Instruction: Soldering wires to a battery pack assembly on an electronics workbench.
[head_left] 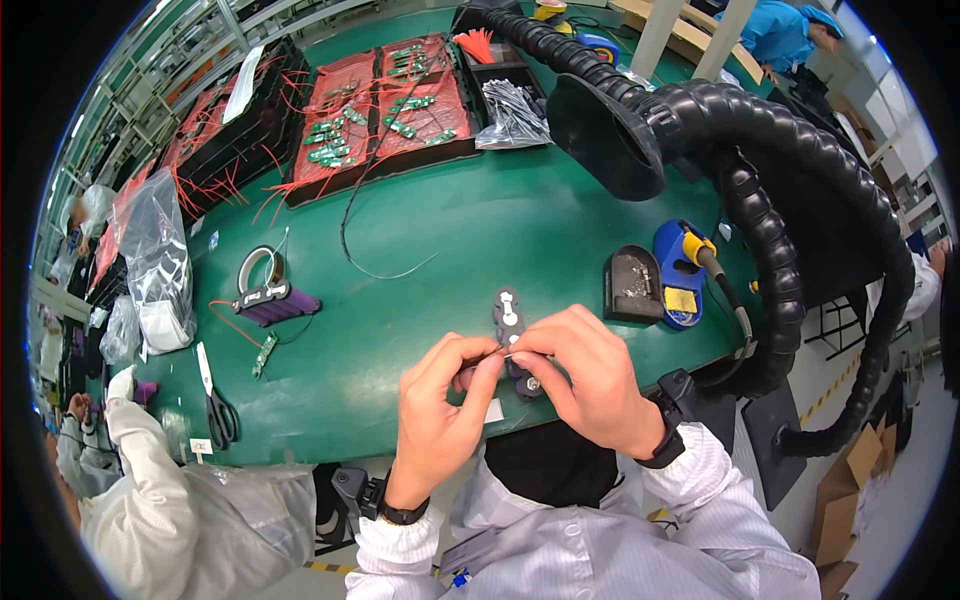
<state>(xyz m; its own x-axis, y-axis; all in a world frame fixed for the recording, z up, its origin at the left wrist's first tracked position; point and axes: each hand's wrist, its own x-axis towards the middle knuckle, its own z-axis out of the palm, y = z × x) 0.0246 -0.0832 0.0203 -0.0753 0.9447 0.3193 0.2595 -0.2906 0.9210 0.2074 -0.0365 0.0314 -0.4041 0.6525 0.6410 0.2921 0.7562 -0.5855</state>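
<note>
Left hand (440, 393) and right hand (588, 365) pinch something thin (508, 354) over a seemingly unfinished dark pack (509, 318), while left of them a purple pack (283, 305) already has a circuit board (265, 355).

- Coat (610, 560): white, finely striped cloth, with round pale buttons down the front.
- Left sleeve (396, 545): white, long, loosely creased, ending near the wrist.
- Right sleeve (700, 485): white, of matching striped cloth, softly folded along the forearm.
- Left strap (405, 514): black band around the wrist.
- Left box (350, 487): small, black, squared block at the strap's outer side.
- Right strap (668, 447): black, wrapped around the wrist just beyond the cuff.
- Right box (678, 390): small, black, block-shaped, matching its counterpart.
- Left hand (442, 385) and right hand (590, 365): bare.
- Blue piece (461, 578): small, at the coat's left front; details too small to tell.
</note>
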